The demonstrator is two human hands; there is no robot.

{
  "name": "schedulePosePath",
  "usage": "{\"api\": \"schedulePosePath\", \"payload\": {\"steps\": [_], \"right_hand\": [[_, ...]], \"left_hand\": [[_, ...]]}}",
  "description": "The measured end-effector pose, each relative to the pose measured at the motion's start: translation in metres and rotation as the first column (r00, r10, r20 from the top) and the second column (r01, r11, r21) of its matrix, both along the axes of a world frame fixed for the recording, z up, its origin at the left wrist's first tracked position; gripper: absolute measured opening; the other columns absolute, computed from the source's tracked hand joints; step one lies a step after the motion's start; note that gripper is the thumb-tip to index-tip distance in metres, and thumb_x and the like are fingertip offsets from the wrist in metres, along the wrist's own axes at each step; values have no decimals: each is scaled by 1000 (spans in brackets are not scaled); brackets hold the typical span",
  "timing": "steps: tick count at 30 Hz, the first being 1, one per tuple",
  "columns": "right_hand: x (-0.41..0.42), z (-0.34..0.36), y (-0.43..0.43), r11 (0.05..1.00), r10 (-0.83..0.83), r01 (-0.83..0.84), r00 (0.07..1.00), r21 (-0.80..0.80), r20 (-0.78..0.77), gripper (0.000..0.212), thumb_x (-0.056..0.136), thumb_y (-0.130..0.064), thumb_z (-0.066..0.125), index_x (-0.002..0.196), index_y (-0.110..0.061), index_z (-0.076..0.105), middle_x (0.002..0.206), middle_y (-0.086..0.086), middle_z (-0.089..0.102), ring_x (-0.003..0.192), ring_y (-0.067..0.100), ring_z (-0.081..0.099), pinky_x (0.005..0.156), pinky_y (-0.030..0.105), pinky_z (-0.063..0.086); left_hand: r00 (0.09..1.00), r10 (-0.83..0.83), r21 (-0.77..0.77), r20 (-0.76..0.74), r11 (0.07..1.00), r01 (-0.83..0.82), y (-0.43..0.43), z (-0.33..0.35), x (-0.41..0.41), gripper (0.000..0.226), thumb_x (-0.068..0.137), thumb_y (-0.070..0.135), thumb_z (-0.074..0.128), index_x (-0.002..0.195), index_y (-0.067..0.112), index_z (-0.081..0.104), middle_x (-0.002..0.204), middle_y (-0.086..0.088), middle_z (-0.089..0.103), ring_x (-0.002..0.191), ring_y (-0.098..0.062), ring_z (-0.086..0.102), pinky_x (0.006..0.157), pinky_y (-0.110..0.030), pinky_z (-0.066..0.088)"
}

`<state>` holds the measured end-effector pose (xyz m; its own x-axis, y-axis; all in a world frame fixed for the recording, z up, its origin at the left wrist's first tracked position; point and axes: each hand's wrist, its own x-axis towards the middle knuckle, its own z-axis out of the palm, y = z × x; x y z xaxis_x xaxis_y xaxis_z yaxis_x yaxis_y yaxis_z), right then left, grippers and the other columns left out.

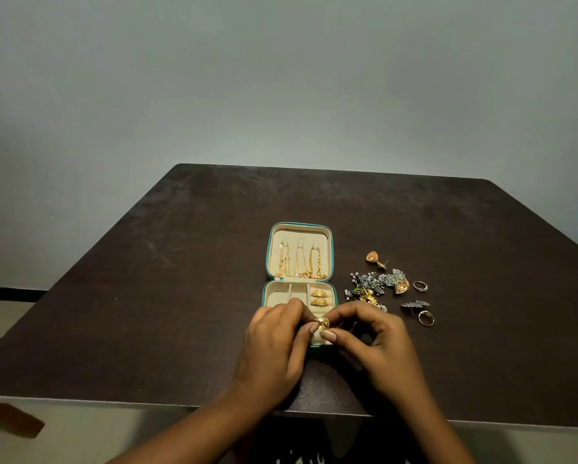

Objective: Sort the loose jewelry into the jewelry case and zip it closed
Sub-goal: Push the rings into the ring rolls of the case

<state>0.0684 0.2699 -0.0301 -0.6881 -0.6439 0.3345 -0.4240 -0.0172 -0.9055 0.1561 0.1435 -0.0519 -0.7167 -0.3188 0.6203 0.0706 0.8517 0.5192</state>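
Left hand (277,333) and right hand (376,336) meet fingertip to fingertip, both pinching one gold ring (323,323) above the near right corner of the open jewelry case (266,294). Ring slot sits just beyond, with two seated rings (320,298) in a row running away. Loose pile (373,288) on the surface (180,262), right of the case, nearer the right hand.

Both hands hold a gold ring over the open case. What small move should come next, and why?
Probably press the gold ring into the right row of the jewelry case, in front of the two seated rings. The left hand and right hand pinch it above that spot.
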Motion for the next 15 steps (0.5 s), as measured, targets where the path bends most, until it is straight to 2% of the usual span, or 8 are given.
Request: {"api": "schedulePosePath", "payload": {"steps": [3,7,9,11,13,15], "right_hand": [[1,1,-1,998,14,-9,997,-67,78,15,68,-6,75,76,-17,71,79,1,71,71,15,64,65,30,50],[-2,2,-1,998,-22,24,999,-66,36,10,66,-15,70,75,-17,72,78,-1,71,75,15,65,67,33,52],[-9,5,1,997,-71,70,996,-26,-51,9,67,-16,71,76,-18,72,76,-3,70,74,11,63,66,28,51],[-20,12,3,991,-117,127,974,41,-195,10,70,-11,74,77,-18,71,75,-7,68,77,7,60,66,15,46],[-31,20,3,979,-96,159,912,128,-400,9,72,-12,73,79,-17,70,77,-14,65,76,6,57,65,11,42],[-38,24,-1,966,-9,156,817,207,-576,8,71,-16,71,79,-18,70,76,-13,64,73,7,56,62,15,40]], "left_hand": [[1000,1,-13,-4,1000,-1,0,1,0,9,87,29,44,78,27,42,68,9,56,65,-3,41,61,-13,25],[1000,-7,-15,-6,1000,7,1,1,0,10,87,29,46,79,24,49,70,9,59,67,-2,44,64,-13,28],[1000,-7,-12,-7,1000,7,2,1,0,13,87,30,47,81,21,55,74,9,62,69,-2,47,65,-13,31],[1000,-1,-33,-14,999,0,2,0,0,9,86,28,48,83,22,53,75,8,63,70,-4,48,66,-14,32],[1000,10,-62,-16,998,-11,3,0,0,3,86,26,47,86,24,49,75,8,64,71,-5,49,66,-13,31],[1000,24,-67,-17,997,-25,3,-1,0,3,86,26,46,88,25,48,75,8,64,71,-5,48,65,-12,31]]}}
